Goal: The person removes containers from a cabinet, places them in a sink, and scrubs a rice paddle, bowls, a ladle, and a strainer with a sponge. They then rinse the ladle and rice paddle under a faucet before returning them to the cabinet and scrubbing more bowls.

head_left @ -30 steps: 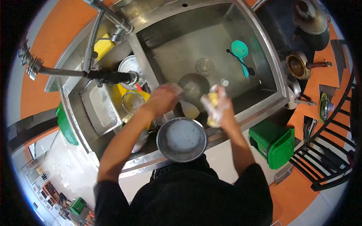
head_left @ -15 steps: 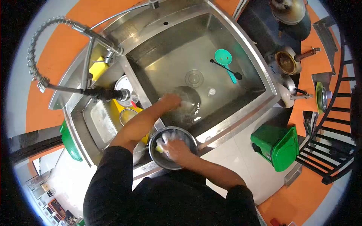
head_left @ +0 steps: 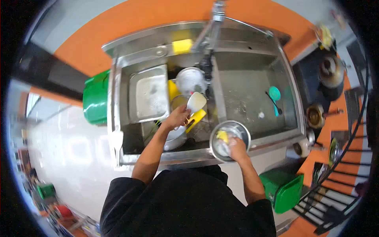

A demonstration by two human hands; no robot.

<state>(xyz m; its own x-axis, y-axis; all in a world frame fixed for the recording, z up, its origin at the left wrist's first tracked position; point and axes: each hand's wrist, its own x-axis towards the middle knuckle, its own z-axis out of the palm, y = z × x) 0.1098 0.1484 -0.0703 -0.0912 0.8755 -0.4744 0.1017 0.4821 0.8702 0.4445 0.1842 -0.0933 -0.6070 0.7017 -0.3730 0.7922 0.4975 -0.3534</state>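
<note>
My left hand (head_left: 179,118) is closed round a white rice paddle (head_left: 196,101), its blade up over the left basin. Inside a round metal bowl (head_left: 213,149) at the sink's front edge, my right hand (head_left: 237,148) has its fingers on a yellow sponge (head_left: 222,136). White suds lie about the sponge. Below the left hand, a metal pot (head_left: 175,139) and a yellow object (head_left: 196,119) sit in the left basin. A whitish round lid or pot (head_left: 191,80) lies farther back.
A rectangular metal tray (head_left: 152,93) stands in the left basin. The right basin (head_left: 244,69) holds water, a turquoise ladle (head_left: 274,94) and a dark spoon. The faucet (head_left: 213,35) rises behind the divider. Green bins (head_left: 96,98) stand beside the sink, and stove pots (head_left: 331,71) are at right.
My left hand has come out of the right basin to above the left one and now holds the rice paddle. The view has swung left. My right hand stays in the bowl.
</note>
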